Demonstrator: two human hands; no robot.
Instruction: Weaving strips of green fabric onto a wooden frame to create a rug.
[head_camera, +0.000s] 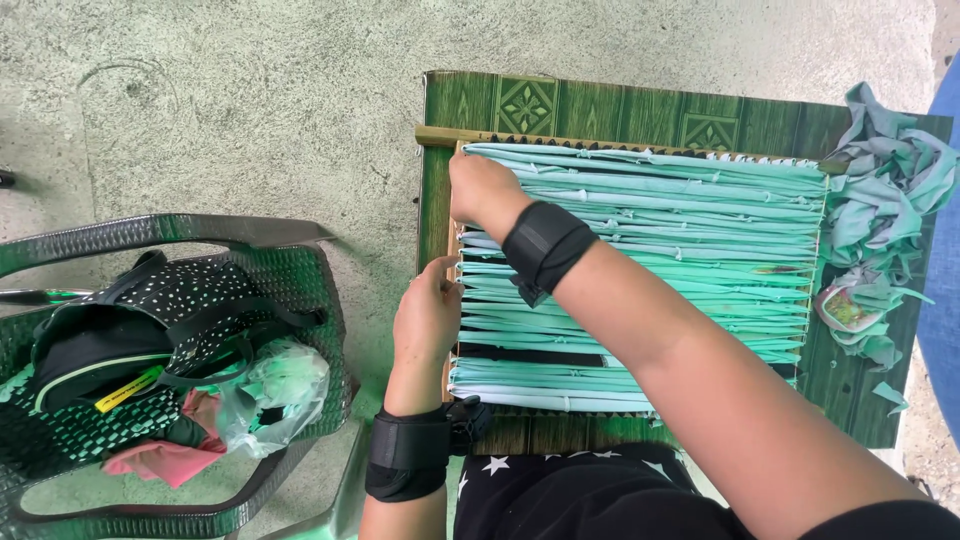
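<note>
A: Status, L to R?
B: Plastic chair w/ black bag. Left hand pinches strip at loom frame left edge. Right hand closed on strip near top-left corner. Woven teal strips fill frame; spare strips at right.

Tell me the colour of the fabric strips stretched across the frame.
Teal to pale mint green strips, clearest in the head view.

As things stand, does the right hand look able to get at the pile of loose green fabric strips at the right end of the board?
Probably yes: the right hand is at the loom's left edge, but nothing stands between it and the pile of strips; it would only swing back across.
</note>
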